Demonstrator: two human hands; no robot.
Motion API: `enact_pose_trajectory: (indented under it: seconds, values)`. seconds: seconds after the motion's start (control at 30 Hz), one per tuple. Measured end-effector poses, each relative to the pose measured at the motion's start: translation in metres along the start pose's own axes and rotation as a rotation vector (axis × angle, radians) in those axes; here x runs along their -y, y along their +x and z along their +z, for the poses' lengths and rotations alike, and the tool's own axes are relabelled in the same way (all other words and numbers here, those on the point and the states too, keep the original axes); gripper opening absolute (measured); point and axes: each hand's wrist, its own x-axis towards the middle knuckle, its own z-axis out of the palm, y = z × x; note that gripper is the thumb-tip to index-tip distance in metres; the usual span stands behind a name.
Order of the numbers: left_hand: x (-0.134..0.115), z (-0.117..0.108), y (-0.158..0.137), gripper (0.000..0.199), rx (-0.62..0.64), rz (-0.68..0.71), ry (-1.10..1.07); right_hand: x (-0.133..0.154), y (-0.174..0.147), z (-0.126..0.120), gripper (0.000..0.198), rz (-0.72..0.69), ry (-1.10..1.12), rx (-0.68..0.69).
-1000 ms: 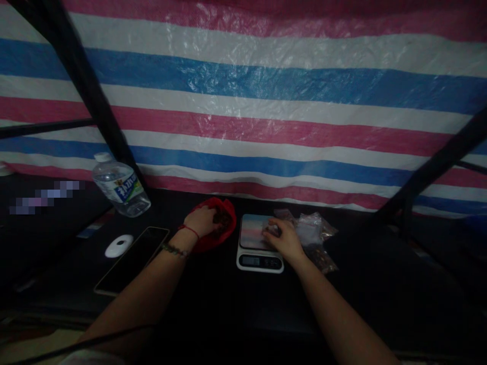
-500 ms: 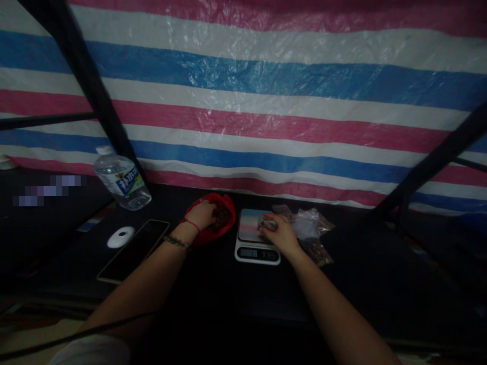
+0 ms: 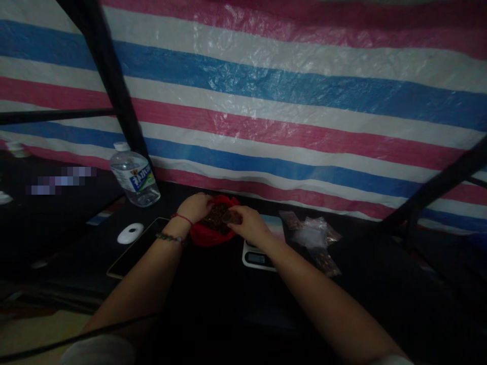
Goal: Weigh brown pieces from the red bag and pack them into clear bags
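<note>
A red bag (image 3: 211,239), its mouth spread wide, holds small dark brown pieces (image 3: 215,215). My left hand (image 3: 195,207) is at the bag's left rim, fingers curled over the edge; the fingertips are partly hidden. My right hand (image 3: 249,223) grips a small clear container (image 3: 233,217) between thumb and fingers, low over the right side of the bag. Its contents are too dark to make out. Beneath and behind the right hand lies a white digital scale (image 3: 249,261), partly covered by the hand and forearm.
Several clear bags of brown pieces (image 3: 326,262) lie right of the scale. On the left are a phone (image 3: 133,253), a white oval case (image 3: 130,233) and a large clear bottle (image 3: 136,177). Behind the black table hangs a striped plastic sheet (image 3: 266,126) with dark metal bars.
My right hand has lifted the small clear container off the scale and moved it left to the red bag. My left hand has drawn back from the contents to the bag's left rim.
</note>
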Motion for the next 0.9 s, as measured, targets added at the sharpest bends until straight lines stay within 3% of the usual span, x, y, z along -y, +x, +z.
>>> enact_pose_trajectory:
  seconds: [0.1,0.17,0.37,0.57,0.9]
  values:
    - [0.011,-0.005,-0.003,0.057,0.103,-0.244,-0.015,0.000,0.025,0.006,0.035,-0.002,-0.277,0.135]
    - [0.014,-0.006,-0.005,0.064,0.212,-0.318,-0.024,-0.005,0.035,0.008,0.031,0.006,-0.400,0.193]
    - [0.011,0.000,-0.002,0.039,0.313,-0.189,0.004,-0.017,0.047,0.016,0.026,-0.045,-0.615,0.246]
    - [0.012,0.012,0.002,0.030,0.311,-0.093,0.022,-0.020,0.058,0.032,0.034,-0.093,-0.410,0.356]
    - [0.003,0.015,0.005,0.036,0.066,-0.114,-0.071,-0.020,0.066,0.054,0.039,0.016,-0.101,0.253]
